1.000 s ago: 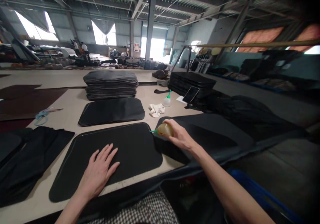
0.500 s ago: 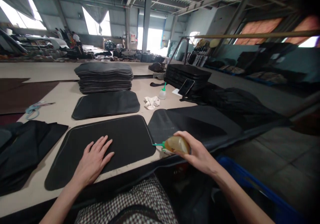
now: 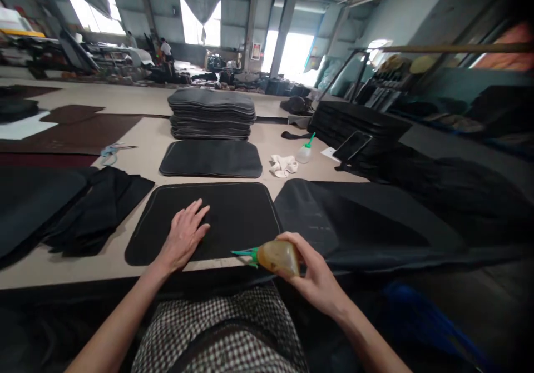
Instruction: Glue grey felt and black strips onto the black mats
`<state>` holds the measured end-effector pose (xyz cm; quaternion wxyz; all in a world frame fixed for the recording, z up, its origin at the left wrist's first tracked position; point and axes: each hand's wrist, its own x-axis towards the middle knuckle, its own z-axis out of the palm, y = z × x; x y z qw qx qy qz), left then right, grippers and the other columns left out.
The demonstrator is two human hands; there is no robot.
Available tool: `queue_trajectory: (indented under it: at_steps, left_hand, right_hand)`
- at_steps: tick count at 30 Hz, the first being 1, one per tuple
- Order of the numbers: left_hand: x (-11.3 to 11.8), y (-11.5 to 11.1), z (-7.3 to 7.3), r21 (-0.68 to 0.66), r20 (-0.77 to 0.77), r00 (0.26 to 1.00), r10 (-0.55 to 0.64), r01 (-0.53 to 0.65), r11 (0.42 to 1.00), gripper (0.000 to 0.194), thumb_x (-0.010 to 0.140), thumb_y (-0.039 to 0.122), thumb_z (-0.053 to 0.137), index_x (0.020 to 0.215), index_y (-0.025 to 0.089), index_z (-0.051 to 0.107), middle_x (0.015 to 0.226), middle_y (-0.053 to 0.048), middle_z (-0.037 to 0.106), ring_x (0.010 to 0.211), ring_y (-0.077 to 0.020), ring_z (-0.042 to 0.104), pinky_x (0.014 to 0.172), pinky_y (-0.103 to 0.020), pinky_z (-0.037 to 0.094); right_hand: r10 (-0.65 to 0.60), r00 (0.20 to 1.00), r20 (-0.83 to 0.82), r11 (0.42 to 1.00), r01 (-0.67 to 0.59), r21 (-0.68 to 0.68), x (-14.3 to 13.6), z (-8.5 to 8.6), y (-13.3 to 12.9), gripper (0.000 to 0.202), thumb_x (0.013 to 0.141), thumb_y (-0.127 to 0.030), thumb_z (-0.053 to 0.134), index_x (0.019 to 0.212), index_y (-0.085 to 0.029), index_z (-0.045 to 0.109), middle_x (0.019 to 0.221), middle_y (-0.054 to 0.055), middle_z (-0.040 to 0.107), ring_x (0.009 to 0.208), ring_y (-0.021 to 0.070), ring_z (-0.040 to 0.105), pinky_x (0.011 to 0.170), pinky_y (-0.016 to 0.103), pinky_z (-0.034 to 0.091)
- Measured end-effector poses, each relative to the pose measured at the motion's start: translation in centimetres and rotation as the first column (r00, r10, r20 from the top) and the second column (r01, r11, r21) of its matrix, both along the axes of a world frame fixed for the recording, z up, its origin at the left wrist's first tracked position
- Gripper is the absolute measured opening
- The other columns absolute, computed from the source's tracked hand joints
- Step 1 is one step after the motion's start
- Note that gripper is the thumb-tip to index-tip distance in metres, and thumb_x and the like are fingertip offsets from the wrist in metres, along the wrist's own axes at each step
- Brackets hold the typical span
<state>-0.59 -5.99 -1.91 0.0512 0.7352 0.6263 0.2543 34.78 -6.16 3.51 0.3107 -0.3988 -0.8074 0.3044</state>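
A black rounded panel [image 3: 233,212] lies flat on the table in front of me, with a pale line along its edges. My left hand [image 3: 186,237] rests on its left half, fingers stretched out. In my right hand [image 3: 306,264] is a squeeze bottle [image 3: 277,256] of yellowish-brown liquid, tipped on its side. Its green nozzle [image 3: 244,252] points left, at the panel's near edge; whether the tip touches cannot be made out. Right of the panel lies a larger dark sheet [image 3: 308,212].
Behind are another black panel [image 3: 211,159] and a stack of panels [image 3: 212,114]. A white cloth [image 3: 283,165], a second green-tipped bottle [image 3: 304,152] and a phone [image 3: 352,146] lie to the right. Scissors [image 3: 112,152] and folded black fabric [image 3: 104,206] are on the left.
The view has turned left. My right hand has carried the bottle from the panel's right edge leftward along its near edge. My left hand stays flat on the panel.
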Motion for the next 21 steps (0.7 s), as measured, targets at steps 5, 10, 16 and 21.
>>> queue_trajectory:
  at_steps: [5, 10, 16, 21]
  left_hand:
    - [-2.3, -1.7, 1.6, 0.125, 0.444, 0.887, 0.123, -0.198, 0.972, 0.053, 0.105, 0.05, 0.028, 0.148, 0.024, 0.046, 0.16, -0.009, 0.041, 0.15, -0.0223, 0.034, 0.125, -0.048, 0.025]
    - [-6.4, -5.4, 3.3, 0.228, 0.611, 0.759, 0.225, -0.44, 0.868, 0.057, 0.105, 0.055, 0.027, 0.145, 0.023, 0.05, 0.154, -0.01, 0.049, 0.143, -0.0233, 0.044, 0.124, -0.045, 0.028]
    - [-10.5, -9.8, 3.2, 0.187, 0.757, 0.559, 0.339, -0.683, 0.706, 0.062, 0.104, 0.059, 0.02, 0.136, 0.022, 0.058, 0.148, -0.011, 0.055, 0.136, -0.0234, 0.051, 0.117, -0.043, 0.038]
    - [-10.7, -11.6, 2.5, 0.147, 0.838, 0.452, 0.305, -0.726, 0.672, 0.058, 0.104, 0.058, 0.025, 0.13, 0.021, 0.061, 0.142, -0.011, 0.06, 0.136, -0.0241, 0.052, 0.119, -0.045, 0.035]
  right_hand:
    - [0.176, 0.984, -0.038, 0.983, -0.178, -0.036, -6.4, -0.5, 0.6, 0.048, 0.088, -0.03, 0.071, 0.131, -0.029, 0.049, 0.125, 0.006, 0.059, 0.113, 0.0246, 0.06, 0.096, 0.036, 0.052]
    - [0.327, 0.942, -0.076, 0.945, -0.328, 0.004, -13.3, -0.2, 1.2, 0.047, 0.087, -0.027, 0.072, 0.129, -0.027, 0.05, 0.12, 0.006, 0.059, 0.108, 0.0243, 0.06, 0.093, 0.036, 0.052]
    - [0.435, 0.896, -0.089, 0.9, -0.434, 0.036, -20.7, 0.1, 1.6, 0.05, 0.085, -0.025, 0.073, 0.128, -0.026, 0.05, 0.119, 0.006, 0.059, 0.107, 0.0242, 0.06, 0.092, 0.037, 0.052]
    - [0.445, 0.893, -0.068, 0.891, -0.434, 0.133, -24.5, -0.4, 2.0, 0.051, 0.086, -0.025, 0.072, 0.13, -0.025, 0.046, 0.121, 0.009, 0.057, 0.108, 0.0258, 0.058, 0.094, 0.04, 0.051]
